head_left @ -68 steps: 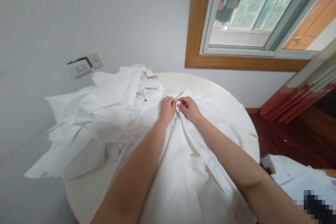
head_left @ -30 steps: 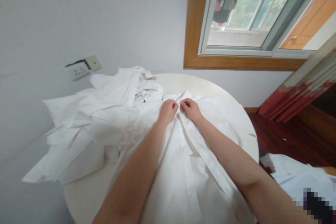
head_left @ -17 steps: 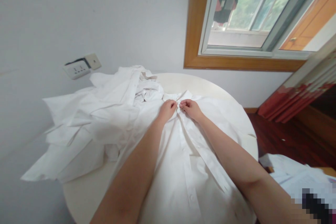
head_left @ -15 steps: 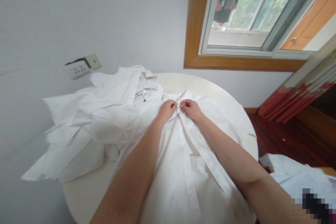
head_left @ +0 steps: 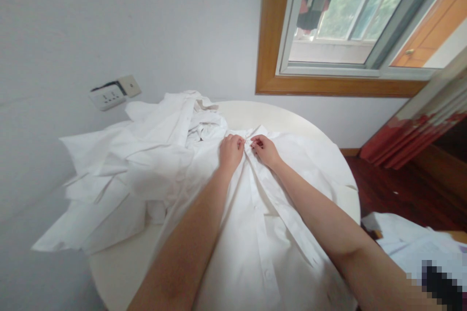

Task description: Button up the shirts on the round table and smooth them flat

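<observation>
A white button-up shirt lies spread out in front of me, its collar end toward the wall and its lower end toward me. Near the collar, my left hand is closed on the shirt's front edge, fingers curled down. Close beside it on the right, my right hand pinches the other front edge with thumb and fingertips. Below the hands the two front edges part, and buttons show along the left strip. Whether a button sits between the fingers is too small to tell.
A heap of crumpled white shirts covers the left of the round cream table. Behind stand the wall with a socket and a wood-framed window. At the lower right lie white cloths or papers; a red curtain hangs beyond.
My left hand has turned over more, its back now facing up, and its fingers reach slightly farther forward at the collar. My right hand has barely moved. The shirt lies nearly the same.
</observation>
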Tool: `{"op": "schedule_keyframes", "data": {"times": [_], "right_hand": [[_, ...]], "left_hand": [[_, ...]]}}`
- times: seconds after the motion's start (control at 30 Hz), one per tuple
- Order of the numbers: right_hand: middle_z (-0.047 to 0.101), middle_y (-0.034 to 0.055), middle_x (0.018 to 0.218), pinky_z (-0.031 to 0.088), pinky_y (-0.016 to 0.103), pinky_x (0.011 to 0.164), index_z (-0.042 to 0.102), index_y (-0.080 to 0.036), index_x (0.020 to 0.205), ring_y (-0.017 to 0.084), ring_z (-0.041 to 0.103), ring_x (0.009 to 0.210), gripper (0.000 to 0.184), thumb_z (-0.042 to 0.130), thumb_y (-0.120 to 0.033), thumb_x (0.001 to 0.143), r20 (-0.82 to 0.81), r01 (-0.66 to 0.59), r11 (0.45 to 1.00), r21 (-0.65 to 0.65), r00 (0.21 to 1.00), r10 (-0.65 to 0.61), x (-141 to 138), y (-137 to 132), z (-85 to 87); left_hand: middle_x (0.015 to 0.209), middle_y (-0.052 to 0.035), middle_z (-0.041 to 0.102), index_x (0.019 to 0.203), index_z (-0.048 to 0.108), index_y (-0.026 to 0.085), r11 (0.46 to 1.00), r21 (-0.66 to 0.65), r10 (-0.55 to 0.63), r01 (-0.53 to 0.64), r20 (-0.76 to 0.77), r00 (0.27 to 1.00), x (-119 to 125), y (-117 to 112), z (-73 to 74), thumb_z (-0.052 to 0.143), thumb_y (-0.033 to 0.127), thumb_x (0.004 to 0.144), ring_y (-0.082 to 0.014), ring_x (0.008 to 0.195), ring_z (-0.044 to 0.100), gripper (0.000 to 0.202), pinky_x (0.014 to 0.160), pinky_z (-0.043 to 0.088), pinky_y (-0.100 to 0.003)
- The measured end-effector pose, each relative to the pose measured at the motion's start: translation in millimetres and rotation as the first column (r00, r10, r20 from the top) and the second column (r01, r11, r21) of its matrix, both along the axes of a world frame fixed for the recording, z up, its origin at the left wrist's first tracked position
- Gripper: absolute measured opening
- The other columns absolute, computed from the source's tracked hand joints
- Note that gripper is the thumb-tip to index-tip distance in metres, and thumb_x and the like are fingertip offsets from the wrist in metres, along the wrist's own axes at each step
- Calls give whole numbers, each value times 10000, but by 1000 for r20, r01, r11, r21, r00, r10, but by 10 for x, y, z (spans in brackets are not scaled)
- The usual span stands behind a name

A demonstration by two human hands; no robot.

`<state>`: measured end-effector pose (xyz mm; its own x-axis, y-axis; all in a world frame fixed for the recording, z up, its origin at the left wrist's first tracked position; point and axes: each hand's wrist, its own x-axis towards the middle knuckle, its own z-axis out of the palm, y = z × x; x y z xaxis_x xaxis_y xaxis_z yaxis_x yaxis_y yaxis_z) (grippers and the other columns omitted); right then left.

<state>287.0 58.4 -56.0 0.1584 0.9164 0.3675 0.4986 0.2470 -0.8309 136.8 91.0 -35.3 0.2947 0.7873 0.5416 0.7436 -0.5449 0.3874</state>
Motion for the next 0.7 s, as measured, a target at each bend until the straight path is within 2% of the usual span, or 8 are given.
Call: {"op": "schedule_keyframes", "data": {"times": [0.07, 0.13, 0.23, 0.3, 0.37, 0.43, 0.53, 0.7], "right_hand": [[618, 21, 825, 469, 266, 737, 614, -166, 979, 132, 565, 743, 257, 443, -130, 791, 120, 49, 999, 14, 991, -51, -1, -28, 34], [613, 62, 904, 443, 304, 832, 658, -158, 941, 162, 552, 847, 248, 460, -120, 795, 292, 125, 991, 39, 947, -131, -1, -89, 102], [588, 108, 1059, 367, 386, 937, 699, -179, 927, 232, 486, 1034, 262, 463, -137, 820, 532, 235, 969, 79, 812, -240, -23, -231, 232], [544, 104, 1208, 319, 439, 975, 682, -221, 1028, 278, 413, 1152, 271, 481, -210, 847, 629, 261, 961, 90, 734, -258, -56, -325, 283], [470, 83, 1345, 276, 481, 1011, 599, -274, 1195, 305, 337, 1251, 347, 494, -330, 869, 678, 268, 962, 57, 697, -234, -86, -383, 274], [404, 70, 1426, 228, 528, 1042, 491, -313, 1317, 318, 284, 1316, 448, 445, -451, 893, 703, 273, 962, -31, 690, -173, -95, -392, 214], [346, 70, 1477, 160, 593, 1059, 419, -327, 1378, 337, 237, 1364, 526, 325, -556, 914, 716, 264, 955, -139, 693, -87, -60, -333, 106], [246, 59, 1524, 122, 618, 1070, 344, -327, 1422, 332, 163, 1399, 575, 277, -587, 914, 734, 219, 955, -202, 679, 0, 44, -171, 64]], "left_hand": [[946, -87, 606, 979, 592, 196, 997, 23, 77, -78, 39, 996, -31, -11, 26, 441, 227, 884, -228, 929, 529, 182, 873, 385, -360], [1031, -95, 604, 1057, 575, 202, 991, 30, 130, -131, 48, 990, -62, -19, 32, 456, 189, 867, -243, 1001, 509, 224, 913, 363, -384], [1162, -83, 590, 1045, 601, 226, 994, 1, 111, -111, -26, 993, -81, -29, -7, 524, 175, 823, -270, 1096, 465, 240, 948, 341, -412], [1223, -72, 573, 1033, 620, 237, 995, -15, 93, -95, -81, 992, -75, -30, -46, 535, 189, 818, -284, 1133, 443, 236, 958, 337, -428], [1266, -68, 553, 1076, 618, 249, 996, -11, 91, -93, -112, 990, -65, -27, -76, 516, 202, 831, -289, 1159, 430, 270, 968, 335, -438], [1288, -72, 541, 1122, 609, 254, 996, -12, 90, -93, -129, 987, -61, -28, -92, 493, 205, 842, -289, 1175, 427, 308, 977, 337, -442], [1347, -89, 499, 1162, 605, 248, 996, -29, 78, -84, -171, 982, -59, -52, -108, 456, 231, 863, -302, 1215, 411, 334, 1003, 323, -470], [1464, -75, 373, 1267, 532, 308, 988, -92, 103, -125, -215, 971, -49, -58, -167, 391, 362, 902, -356, 1324, 296, 396, 1032, 163, -657]]}}
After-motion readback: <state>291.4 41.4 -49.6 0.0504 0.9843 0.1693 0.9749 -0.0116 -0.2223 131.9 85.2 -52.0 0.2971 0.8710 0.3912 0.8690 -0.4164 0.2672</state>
